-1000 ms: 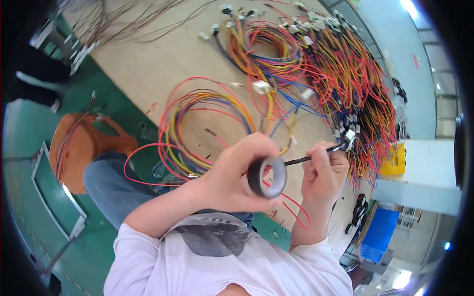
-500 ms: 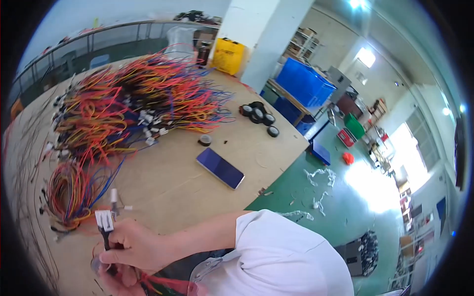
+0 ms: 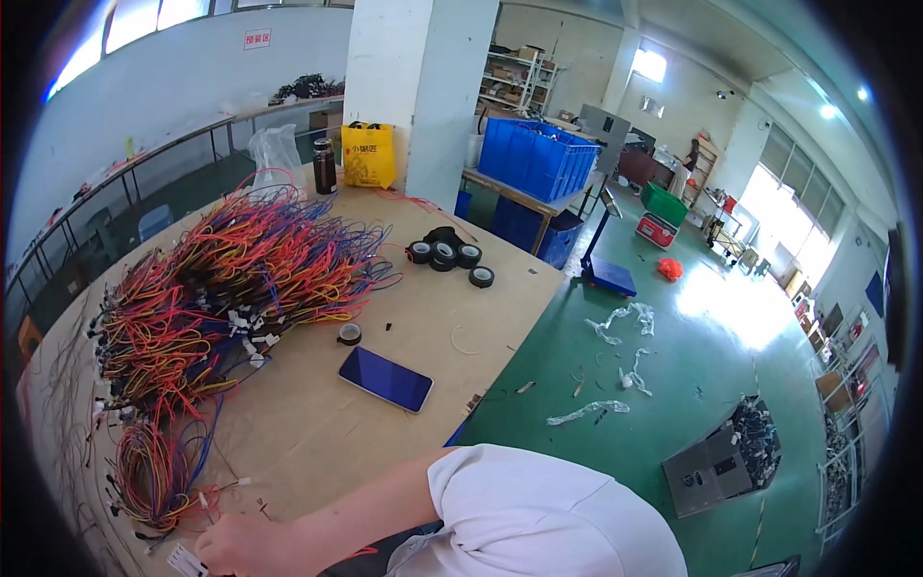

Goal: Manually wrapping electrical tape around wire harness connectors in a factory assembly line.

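My right hand (image 3: 245,543) is at the lower left, its fingers curled in and mostly hidden. A white multi-pin connector (image 3: 186,561) pokes out beside the fist, at the end of a cable in my grip. My left hand is out of the picture. Just above the fist lies a coiled wire bundle (image 3: 154,476) in red, yellow and blue. Behind it spreads a large heap of wire harnesses (image 3: 240,279) with white and black connectors. A small white connector (image 3: 244,481) on a thin lead rests near my wrist.
On the table (image 3: 298,423) lie a phone (image 3: 385,379), a single tape roll (image 3: 349,334) and several black tape rolls (image 3: 442,256). A dark flask (image 3: 324,165) and a yellow bag (image 3: 368,156) stand at the back. A grey bin (image 3: 707,479) and a blue scale (image 3: 611,277) are on the floor.
The view has tilted up and turned right. My right hand with the connector now sits lower in the picture, and my left hand has gone out of view.
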`<state>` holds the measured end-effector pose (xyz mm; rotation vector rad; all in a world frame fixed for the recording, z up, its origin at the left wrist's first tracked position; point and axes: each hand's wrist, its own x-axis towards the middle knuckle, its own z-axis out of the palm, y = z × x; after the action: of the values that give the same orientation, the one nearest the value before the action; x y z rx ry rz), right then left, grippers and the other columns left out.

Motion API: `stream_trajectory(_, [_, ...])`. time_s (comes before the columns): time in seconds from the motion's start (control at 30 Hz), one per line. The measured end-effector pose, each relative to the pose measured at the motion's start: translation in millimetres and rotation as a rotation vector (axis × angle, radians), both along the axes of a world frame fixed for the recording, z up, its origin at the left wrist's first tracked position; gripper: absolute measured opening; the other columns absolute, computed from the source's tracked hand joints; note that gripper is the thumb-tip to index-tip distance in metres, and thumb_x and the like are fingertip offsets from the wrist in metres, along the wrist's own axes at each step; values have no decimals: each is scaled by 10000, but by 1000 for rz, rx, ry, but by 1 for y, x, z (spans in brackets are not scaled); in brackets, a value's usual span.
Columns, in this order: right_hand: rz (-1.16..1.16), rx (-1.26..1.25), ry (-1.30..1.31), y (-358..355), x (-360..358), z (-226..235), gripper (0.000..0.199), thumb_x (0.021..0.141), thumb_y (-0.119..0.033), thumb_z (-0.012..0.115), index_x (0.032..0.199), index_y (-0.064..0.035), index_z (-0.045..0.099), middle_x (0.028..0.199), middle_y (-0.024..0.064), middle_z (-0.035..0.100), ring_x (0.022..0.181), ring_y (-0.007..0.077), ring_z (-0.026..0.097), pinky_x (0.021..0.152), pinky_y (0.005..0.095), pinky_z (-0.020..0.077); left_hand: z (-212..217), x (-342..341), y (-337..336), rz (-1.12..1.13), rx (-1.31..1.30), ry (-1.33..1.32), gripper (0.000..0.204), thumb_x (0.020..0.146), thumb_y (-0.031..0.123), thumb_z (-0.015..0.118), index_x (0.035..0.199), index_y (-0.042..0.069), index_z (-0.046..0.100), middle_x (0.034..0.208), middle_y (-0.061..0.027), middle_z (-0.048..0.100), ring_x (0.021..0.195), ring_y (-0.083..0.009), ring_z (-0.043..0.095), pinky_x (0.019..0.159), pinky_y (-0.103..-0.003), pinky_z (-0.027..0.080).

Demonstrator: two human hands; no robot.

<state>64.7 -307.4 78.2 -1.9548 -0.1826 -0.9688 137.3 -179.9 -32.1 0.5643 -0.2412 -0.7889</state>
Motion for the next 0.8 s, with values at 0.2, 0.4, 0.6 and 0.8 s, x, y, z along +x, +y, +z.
stream_trajectory(0.2, [75, 358, 72, 9, -15, 24, 301, 661, -192, 648, 501, -1, 478, 512, 148, 441, 502, 248, 469, 475, 367, 347, 3, -3, 28, 335, 20, -88, 354, 823, 255, 490, 1104, 45, 442, 1107, -89, 495, 1025, -203, 480, 920, -360, 376])
stream_trajectory(0.4, [105, 554, 480, -33, -35, 26, 279, 774, -204, 632, 609, 15, 575, 529, -39, 452, 527, 24, 381, 417, 232, 294, 68, -71, 7, 597, 249, -811, 468, 604, 267, 731, 945, 31, 515, 879, -104, 511, 827, -192, 507, 718, -320, 417])
stream_trajectory(0.6, [330, 423, 399, -10, -36, 49, 68, 718, -22, 626, 681, 18, 585, 626, 16, 513, 534, 60, 431, 463, 197, 308, 62, -62, 13, 608, 385, -1056, 368, 683, 59, 677, 977, 39, 456, 791, -85, 467, 611, -118, 452, 497, -207, 342])
stream_trajectory(0.8, [374, 3, 164, 7, -23, 35, 72, 702, -33, 658, 683, 0, 598, 645, 38, 539, 532, 82, 438, 458, 212, 307, 62, -43, 6, 607, 813, -1148, 669, 652, 23, 686, 1198, 68, 301, 831, -85, 489, 588, -164, 501, 560, -251, 439])
